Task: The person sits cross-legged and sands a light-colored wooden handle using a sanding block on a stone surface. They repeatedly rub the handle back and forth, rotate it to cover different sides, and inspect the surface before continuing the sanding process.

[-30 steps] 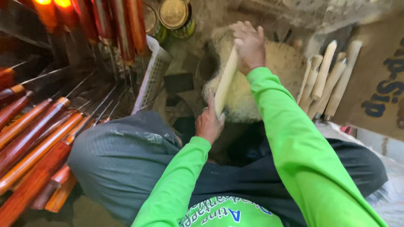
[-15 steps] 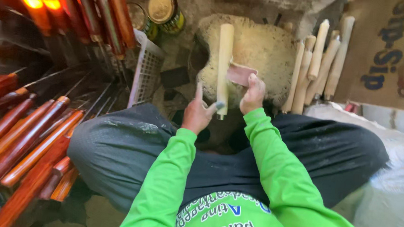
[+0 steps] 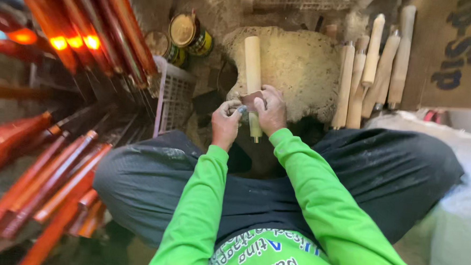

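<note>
A: Handles, red-orange lacquered, lie in a fan at near left; more of them lean at far left. White slatted crate just right of those, 2 yellow-lidded tins beyond it.

B: Hands?

A: Left hand curled shut around the near end of a pale wooden handle. Right hand touching it from the right, fingers folded over a small brownish piece, perhaps abrasive paper, pressed on the wood. Cannot tell how tight.

B: Axis?

A: Runs near to far, away from the body, far end resting over a worn cushion-like block. Both hands sit at its near end, equally close.

B: Further right?

A: Row of bare wooden handles leaning beside a cardboard box.
</note>
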### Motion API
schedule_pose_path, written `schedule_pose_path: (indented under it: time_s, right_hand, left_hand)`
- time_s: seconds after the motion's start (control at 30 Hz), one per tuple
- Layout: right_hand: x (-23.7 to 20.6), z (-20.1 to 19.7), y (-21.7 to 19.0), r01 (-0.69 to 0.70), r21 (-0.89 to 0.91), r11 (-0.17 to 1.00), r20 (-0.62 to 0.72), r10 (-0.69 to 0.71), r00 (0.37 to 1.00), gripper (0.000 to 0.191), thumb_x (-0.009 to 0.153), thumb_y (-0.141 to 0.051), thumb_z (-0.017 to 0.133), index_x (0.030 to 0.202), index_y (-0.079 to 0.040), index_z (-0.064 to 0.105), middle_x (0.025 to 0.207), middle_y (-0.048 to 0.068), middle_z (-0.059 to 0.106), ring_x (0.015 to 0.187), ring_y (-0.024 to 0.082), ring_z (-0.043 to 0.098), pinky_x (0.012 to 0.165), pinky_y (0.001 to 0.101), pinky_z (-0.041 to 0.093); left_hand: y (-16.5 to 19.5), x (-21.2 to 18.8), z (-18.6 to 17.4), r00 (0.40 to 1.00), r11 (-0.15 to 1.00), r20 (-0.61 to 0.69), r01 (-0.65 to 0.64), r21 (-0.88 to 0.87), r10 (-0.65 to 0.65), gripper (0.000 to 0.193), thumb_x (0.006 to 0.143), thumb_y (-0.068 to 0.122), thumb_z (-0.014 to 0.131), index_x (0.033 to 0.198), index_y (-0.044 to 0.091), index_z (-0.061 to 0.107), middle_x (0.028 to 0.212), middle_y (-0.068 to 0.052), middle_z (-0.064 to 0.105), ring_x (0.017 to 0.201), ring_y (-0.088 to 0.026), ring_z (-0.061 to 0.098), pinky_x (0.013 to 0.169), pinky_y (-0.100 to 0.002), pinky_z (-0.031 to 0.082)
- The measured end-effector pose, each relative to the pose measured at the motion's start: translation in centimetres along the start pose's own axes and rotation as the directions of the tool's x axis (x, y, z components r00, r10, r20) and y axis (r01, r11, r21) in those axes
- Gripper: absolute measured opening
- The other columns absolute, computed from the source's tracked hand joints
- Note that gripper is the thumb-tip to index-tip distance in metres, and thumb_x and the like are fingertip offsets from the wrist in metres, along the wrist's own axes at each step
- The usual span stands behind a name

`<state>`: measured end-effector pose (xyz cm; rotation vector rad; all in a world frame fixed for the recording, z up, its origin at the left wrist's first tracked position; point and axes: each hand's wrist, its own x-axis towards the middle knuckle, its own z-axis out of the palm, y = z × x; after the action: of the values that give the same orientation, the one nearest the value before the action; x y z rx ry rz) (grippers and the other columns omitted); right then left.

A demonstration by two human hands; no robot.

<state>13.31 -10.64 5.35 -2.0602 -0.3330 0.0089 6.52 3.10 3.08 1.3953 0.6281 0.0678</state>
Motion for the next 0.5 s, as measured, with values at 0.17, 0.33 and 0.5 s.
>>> schedule_pose_path:
  time_s: [0.17, 0.33, 0.5]
  right_hand:
    - [-0.3, 0.1, -0.2, 0.031, -0.017, 0.999, -0.066, -0.032, 0.997, 0.022, 0.087, -0.014, 0.069, 0.105, 0.0, 0.071, 0.126, 0.025, 0.066, 0.124, 0.043, 0.056, 0.11, 0.0481, 0.044]
    - [-0.4, 0.1, 0.2, 0.032, -0.032, 0.999, -0.052, -0.033, 0.998, 0.024, 0.084, -0.012, 0.071, 0.104, 0.0, 0.071, 0.127, 0.025, 0.065, 0.126, 0.044, 0.055, 0.111, 0.0491, 0.042]
    - [-0.7, -0.5, 0.8, 0.007, -0.015, 1.0, -0.037, -0.007, 0.999, 0.029, 0.084, -0.014, 0.072, 0.108, 0.0, 0.067, 0.128, 0.024, 0.065, 0.128, 0.043, 0.054, 0.114, 0.0486, 0.042]
  left_hand:
    - [1.4, 0.0, 1.1, 0.987, 0.995, -0.162, 0.037, 0.094, -0.021, 0.045, 0.086, 0.013, 0.077, 0.126, 0.0, 0.061, 0.094, -0.004, 0.072, 0.07, -0.007, 0.064, 0.055, -0.024, 0.05]
    - [2.0, 0.6, 2.1, 0.993, 0.997, -0.11, -0.038, 0.07, 0.046, 0.039, 0.085, 0.011, 0.079, 0.12, -0.001, 0.066, 0.095, -0.003, 0.072, 0.079, -0.006, 0.064, 0.067, -0.022, 0.053]
    - [2.0, 1.2, 1.9, 0.983, 0.975, -0.167, -0.036, 0.221, 0.074, 0.025, 0.082, 0.007, 0.087, 0.099, -0.004, 0.071, 0.088, -0.004, 0.07, 0.077, -0.008, 0.06, 0.07, -0.025, 0.051]
